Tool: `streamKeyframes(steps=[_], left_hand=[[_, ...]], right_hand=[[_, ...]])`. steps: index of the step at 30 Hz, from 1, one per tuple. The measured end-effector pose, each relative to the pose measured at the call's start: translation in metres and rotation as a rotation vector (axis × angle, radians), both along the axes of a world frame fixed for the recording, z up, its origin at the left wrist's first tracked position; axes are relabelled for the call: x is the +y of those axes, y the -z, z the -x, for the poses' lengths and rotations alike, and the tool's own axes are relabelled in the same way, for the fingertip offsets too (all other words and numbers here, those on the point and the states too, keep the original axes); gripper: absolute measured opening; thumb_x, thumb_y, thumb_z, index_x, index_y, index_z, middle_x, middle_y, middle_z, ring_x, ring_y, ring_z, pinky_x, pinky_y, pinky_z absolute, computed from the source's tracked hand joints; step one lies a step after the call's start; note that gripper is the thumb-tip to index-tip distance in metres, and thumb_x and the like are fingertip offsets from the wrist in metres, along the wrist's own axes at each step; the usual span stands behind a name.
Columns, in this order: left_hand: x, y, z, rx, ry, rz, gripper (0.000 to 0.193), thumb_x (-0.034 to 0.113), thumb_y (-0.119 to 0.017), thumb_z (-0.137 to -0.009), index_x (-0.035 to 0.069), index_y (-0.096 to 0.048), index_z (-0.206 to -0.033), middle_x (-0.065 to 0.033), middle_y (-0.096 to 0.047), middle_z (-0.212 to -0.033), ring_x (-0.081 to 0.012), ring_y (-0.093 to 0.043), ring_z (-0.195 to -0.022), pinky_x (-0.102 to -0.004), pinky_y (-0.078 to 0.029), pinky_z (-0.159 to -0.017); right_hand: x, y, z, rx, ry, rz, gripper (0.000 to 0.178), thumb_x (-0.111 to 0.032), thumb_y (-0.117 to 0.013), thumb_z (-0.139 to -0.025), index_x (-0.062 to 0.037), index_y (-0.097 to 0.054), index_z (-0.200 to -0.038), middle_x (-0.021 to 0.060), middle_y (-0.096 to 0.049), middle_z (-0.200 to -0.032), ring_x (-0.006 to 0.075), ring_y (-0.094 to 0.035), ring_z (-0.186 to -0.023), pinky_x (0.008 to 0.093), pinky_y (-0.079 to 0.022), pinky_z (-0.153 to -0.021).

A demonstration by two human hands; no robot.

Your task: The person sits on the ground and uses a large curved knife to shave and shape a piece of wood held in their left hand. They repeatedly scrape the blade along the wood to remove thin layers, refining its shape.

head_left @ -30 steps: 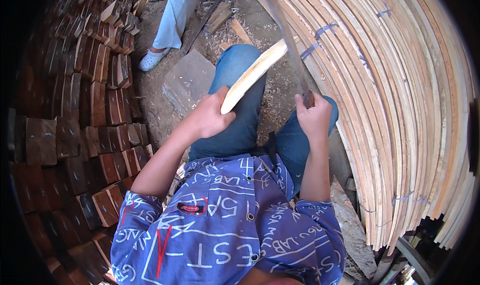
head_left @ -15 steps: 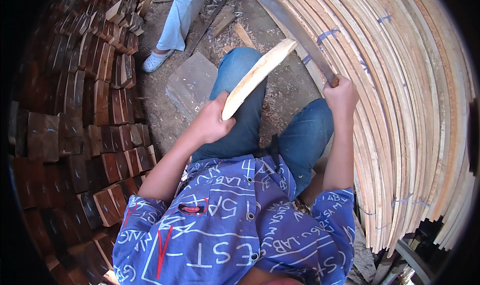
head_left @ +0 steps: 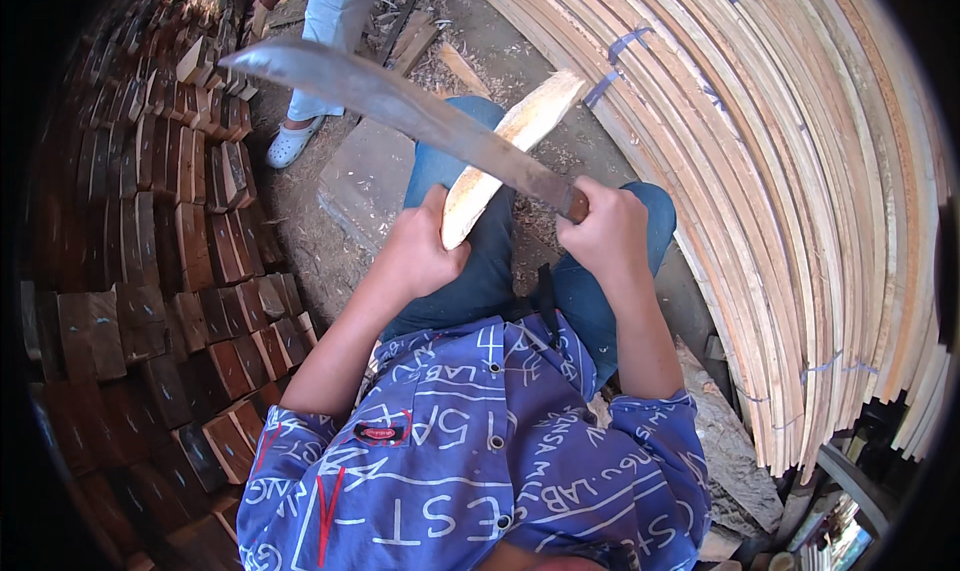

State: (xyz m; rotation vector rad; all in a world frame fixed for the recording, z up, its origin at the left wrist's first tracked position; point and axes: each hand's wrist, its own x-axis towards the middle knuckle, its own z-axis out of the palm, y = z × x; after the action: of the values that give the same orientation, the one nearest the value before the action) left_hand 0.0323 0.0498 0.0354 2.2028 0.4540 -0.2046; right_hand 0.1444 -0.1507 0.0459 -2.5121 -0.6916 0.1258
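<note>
My left hand (head_left: pixel 425 251) is closed round the lower end of a pale, roughly hewn piece of wood (head_left: pixel 545 111), which slants up and away to the right. In my right hand (head_left: pixel 607 229) is the brown handle of a machete (head_left: pixel 370 93). Its long, broad blade points to the upper left and crosses over the wood, hiding the middle of it. I cannot tell whether blade and wood touch. Both are above my knees in blue jeans.
Stacked dark wooden blocks (head_left: pixel 120 331) rise on the left. Long pale wooden strips (head_left: pixel 790 191), tied with bluish bands, fill the right. A flat slab (head_left: pixel 365 176) lies on the ground amid shavings. Beyond it shows another person's leg (head_left: pixel 335 41) and light clog (head_left: pixel 293 143).
My right hand has swung the machete down and left from beside the strips, so its blade now crosses the wood. My left hand keeps its grip and has barely moved.
</note>
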Motion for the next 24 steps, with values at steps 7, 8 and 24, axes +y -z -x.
streamKeyframes(steps=[7,8,24], left_hand=[[-0.002,-0.011,0.001,-0.008,-0.005,-0.05,0.047,0.008,-0.06,-0.065,-0.006,-0.046,-0.107,-0.0327,-0.06,-0.078,-0.0497,-0.06,-0.083,-0.0486,-0.049,-0.074],[-0.002,-0.011,-0.002,0.005,0.009,-0.1,0.044,0.009,-0.061,-0.065,-0.006,-0.045,-0.103,-0.0325,-0.06,-0.075,-0.0506,-0.06,-0.079,-0.0503,-0.049,-0.072],[0.025,-0.004,-0.004,-0.036,0.131,0.133,0.025,0.008,-0.057,-0.07,-0.002,-0.047,-0.09,-0.0256,-0.058,-0.073,-0.0429,-0.061,-0.074,-0.0455,-0.046,-0.066]], right_hand=[[-0.002,0.013,-0.043,-0.169,-0.138,0.193,0.02,-0.021,-0.073,-0.059,-0.0071,-0.063,-0.069,0.0151,-0.064,-0.061,0.0333,-0.066,-0.062,0.0434,-0.051,-0.056],[-0.005,0.016,-0.047,-0.169,-0.118,0.208,0.02,-0.02,-0.073,-0.058,-0.0073,-0.063,-0.069,0.0149,-0.064,-0.061,0.0333,-0.066,-0.061,0.0433,-0.051,-0.056],[-0.166,0.055,-0.076,0.256,0.803,-0.163,0.021,-0.013,-0.066,-0.08,0.0002,-0.057,-0.067,0.005,-0.051,-0.058,0.0142,-0.048,-0.056,0.0338,-0.038,-0.056]])
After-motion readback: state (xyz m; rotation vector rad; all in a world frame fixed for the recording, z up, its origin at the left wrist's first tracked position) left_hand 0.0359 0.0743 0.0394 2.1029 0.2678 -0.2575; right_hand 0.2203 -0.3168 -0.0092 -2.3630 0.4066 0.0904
